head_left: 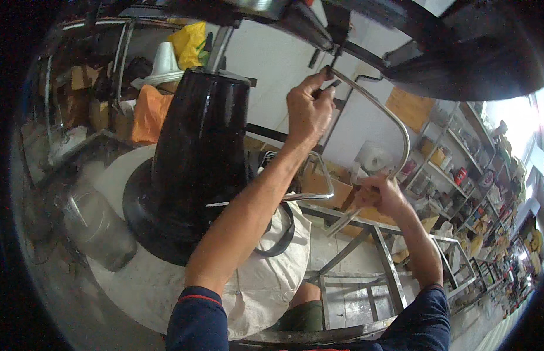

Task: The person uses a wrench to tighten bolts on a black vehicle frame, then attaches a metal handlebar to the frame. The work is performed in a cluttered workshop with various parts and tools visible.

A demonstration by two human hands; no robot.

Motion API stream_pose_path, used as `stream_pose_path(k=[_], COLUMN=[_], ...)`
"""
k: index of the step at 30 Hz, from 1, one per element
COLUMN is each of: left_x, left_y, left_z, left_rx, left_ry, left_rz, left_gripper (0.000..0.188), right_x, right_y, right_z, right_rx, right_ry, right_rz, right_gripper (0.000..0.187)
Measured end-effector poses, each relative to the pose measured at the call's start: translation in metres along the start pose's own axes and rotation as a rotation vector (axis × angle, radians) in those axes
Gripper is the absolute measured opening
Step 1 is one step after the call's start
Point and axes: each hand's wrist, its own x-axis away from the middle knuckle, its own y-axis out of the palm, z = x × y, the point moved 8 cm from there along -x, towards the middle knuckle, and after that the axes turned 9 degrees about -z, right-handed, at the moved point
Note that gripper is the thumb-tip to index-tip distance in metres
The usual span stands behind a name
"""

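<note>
A bent metal tube (407,140) curves down from the underside of a black assembly (353,52) overhead. My left hand (311,111) is raised and pinches the tube's upper end, beside a small dark piece. My right hand (382,194) is closed around the lower part of the tube, slightly blurred. Left of my arms stands a tall black tapered column (199,128) on a wide round base, topped by a metal post (223,47). A second bent metal tube (324,195) shows behind my left forearm, which hides part of it.
Cream cloth (260,304) covers the surface under the column, with a black strap (279,245) on it. A clear bag-like item (99,228) lies at left. Metal frames (394,275) stand at lower right. Loaded shelves (459,152) line the right; a broad black panel (459,70) hangs overhead.
</note>
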Motion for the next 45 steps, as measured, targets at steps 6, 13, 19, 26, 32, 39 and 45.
stream_pose_path(k=[6,13,19,26,32,39,45], left_x=[0.002,0.001,0.001,-0.002,0.001,0.000,0.004], left_y=[0.002,0.003,0.006,0.004,0.007,0.003,0.008], left_z=[0.004,0.007,0.004,0.007,0.003,0.007,0.012], left_rx=[0.019,-0.012,0.055,0.028,0.075,0.062,-0.045], left_ry=[-0.030,-0.015,-0.029,0.001,-0.011,0.018,0.015], left_rz=[-0.002,0.000,-0.010,-0.022,-0.023,-0.074,-0.038], left_gripper=[0.029,0.030,0.029,0.027,0.027,0.017,0.019], right_x=[0.004,0.003,0.008,0.006,0.008,0.010,0.023], right_y=[-0.021,-0.022,-0.019,0.006,0.005,-0.009,-0.008], right_z=[-0.001,-0.007,-0.004,-0.003,0.012,-0.008,-0.021], right_rx=[-0.112,-0.246,-0.291,-0.337,-0.189,-0.341,-0.558], right_ry=[-0.023,0.041,0.094,0.088,0.047,0.011,-0.307], right_rz=[0.190,0.131,0.128,0.121,0.270,0.080,0.029], right_gripper=[0.043,0.044,0.042,0.040,0.040,0.039,0.030])
